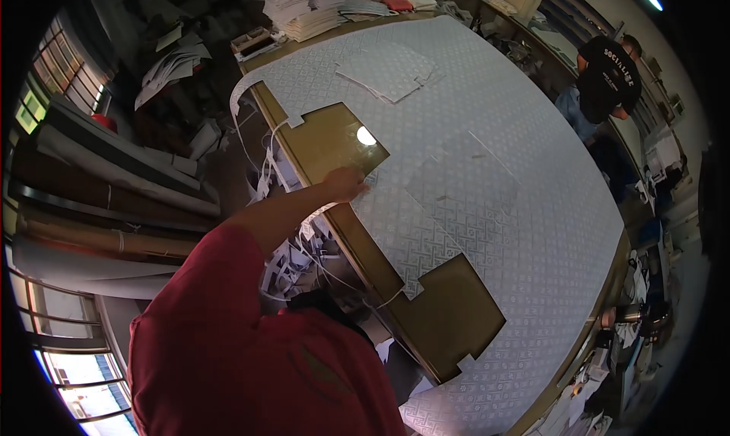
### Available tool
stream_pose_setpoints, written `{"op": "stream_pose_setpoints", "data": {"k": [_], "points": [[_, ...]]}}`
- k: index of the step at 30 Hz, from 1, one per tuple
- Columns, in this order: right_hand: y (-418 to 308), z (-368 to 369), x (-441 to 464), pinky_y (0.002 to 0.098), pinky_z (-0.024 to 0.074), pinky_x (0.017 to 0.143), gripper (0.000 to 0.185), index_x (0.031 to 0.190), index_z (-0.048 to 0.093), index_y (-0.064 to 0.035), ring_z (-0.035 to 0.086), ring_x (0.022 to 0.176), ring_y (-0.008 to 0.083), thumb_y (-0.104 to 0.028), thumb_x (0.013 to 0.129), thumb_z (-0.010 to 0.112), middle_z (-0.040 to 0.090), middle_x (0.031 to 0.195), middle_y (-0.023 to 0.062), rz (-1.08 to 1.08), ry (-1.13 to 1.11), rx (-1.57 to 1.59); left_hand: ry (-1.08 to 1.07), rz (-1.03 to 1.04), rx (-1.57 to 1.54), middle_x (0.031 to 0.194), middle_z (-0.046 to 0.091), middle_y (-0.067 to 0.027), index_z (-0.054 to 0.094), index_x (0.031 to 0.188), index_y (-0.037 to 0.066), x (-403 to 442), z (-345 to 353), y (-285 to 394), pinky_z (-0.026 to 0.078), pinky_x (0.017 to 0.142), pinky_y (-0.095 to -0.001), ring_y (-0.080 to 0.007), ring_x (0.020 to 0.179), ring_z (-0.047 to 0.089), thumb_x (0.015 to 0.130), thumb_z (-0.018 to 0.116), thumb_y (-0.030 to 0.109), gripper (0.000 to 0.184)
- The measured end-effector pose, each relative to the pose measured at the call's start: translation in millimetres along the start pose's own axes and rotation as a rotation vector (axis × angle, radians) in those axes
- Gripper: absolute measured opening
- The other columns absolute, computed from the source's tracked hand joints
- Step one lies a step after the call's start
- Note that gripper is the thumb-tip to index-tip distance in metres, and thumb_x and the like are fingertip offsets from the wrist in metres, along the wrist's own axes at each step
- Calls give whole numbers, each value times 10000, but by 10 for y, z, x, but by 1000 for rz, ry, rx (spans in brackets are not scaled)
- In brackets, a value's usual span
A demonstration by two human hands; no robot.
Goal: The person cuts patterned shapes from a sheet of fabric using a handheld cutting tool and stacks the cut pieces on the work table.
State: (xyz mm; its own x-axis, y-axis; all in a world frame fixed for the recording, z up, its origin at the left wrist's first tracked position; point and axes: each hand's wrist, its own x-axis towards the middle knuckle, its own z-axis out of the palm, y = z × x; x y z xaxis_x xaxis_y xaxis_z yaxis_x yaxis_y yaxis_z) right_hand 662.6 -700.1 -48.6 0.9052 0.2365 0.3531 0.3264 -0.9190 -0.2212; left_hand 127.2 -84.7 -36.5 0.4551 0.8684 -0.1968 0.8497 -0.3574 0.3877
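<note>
My left hand [346, 185] is closed in a fist at the near edge of a pale, geometric-patterned sheet [525, 230], beside a cut-out area. Its fingers face away, so I cannot make out what is in them. A narrow patterned strip [315, 217] hangs over the table edge below my wrist. Brown tabletop [327, 135] shows through the notched opening beside the hand, and a second opening lies further along the edge. A pale notched piece [391, 72] rests on the sheet's far part. Near the middle lies a see-through flat piece [464, 173]. My right hand is out of view.
Offcut strips [293, 265] tangle below the table edge. Large rolls of material [114, 185] lean at the left. Paper stacks [304, 6] stand at the table's far end. A person in a black shirt [608, 74] works at another bench on the right.
</note>
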Motion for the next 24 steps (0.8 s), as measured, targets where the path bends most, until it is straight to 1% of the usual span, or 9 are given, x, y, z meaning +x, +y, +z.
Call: {"op": "stream_pose_setpoints", "data": {"k": [5,11,13,14,16,20,22,23,24], "points": [[312,-284,-45,522,530,774,266,1202,601,-20,695,940,416,-242,1057,622,707,1107,206,-30,66,-61,-63,29,-9,997,748,-174,742,986,73,-7,-77,5,544,841,-514,-405,965,709,978,651,514,451],[484,-341,-82,514,532,775,261,1213,604,-19,696,947,408,-228,1058,623,706,1121,202,-105,138,-61,-24,-6,47,969,744,-166,740,959,77,-78,-50,12,549,806,-510,-395,948,709,966,662,537,466],[497,-299,-78,512,533,775,259,1216,605,-19,697,949,406,-223,1058,623,706,1125,201,-132,164,-46,-9,-61,1,950,733,-172,736,937,69,-123,-116,50,555,801,-505,-392,934,709,925,718,538,469],[500,-274,-87,511,533,776,258,1218,606,-19,697,950,405,-220,1058,624,706,1127,200,-145,177,-37,-11,-66,5,950,733,-172,736,937,69,-150,-107,57,555,801,-505,-392,934,709,925,718,538,469],[477,-192,-105,508,534,776,256,1222,607,-18,697,952,402,-215,1059,624,706,1132,198,-168,209,-13,97,-99,1,995,725,-174,729,963,70,-217,-82,81,560,825,-488,-378,957,709,870,789,509,453],[434,-62,-201,503,536,777,254,1229,609,-18,698,957,397,-206,1059,625,705,1141,196,-195,281,33,121,-139,-47,1070,708,-174,708,1024,74,-260,-117,123,560,856,-474,-369,995,705,823,849,460,457],[448,-65,-246,501,536,777,252,1232,611,-17,699,959,395,-201,1060,625,705,1145,194,-202,326,44,83,-186,-69,1189,676,-153,698,1133,103,-238,-94,109,537,937,-474,-357,1144,659,805,871,426,492],[448,-63,-290,499,537,777,252,1234,611,-17,699,960,394,-198,1060,626,705,1148,194,-205,348,50,83,-178,-65,1189,676,-153,698,1133,103,-238,-69,110,537,937,-474,-357,1144,659,805,871,426,492],[436,-56,-346,498,537,777,251,1236,612,-17,699,961,393,-196,1060,626,704,1150,193,-208,368,57,176,-99,-2,1220,659,-147,701,1160,118,-251,-47,96,509,990,-481,-360,1205,621,795,878,406,498]]}}
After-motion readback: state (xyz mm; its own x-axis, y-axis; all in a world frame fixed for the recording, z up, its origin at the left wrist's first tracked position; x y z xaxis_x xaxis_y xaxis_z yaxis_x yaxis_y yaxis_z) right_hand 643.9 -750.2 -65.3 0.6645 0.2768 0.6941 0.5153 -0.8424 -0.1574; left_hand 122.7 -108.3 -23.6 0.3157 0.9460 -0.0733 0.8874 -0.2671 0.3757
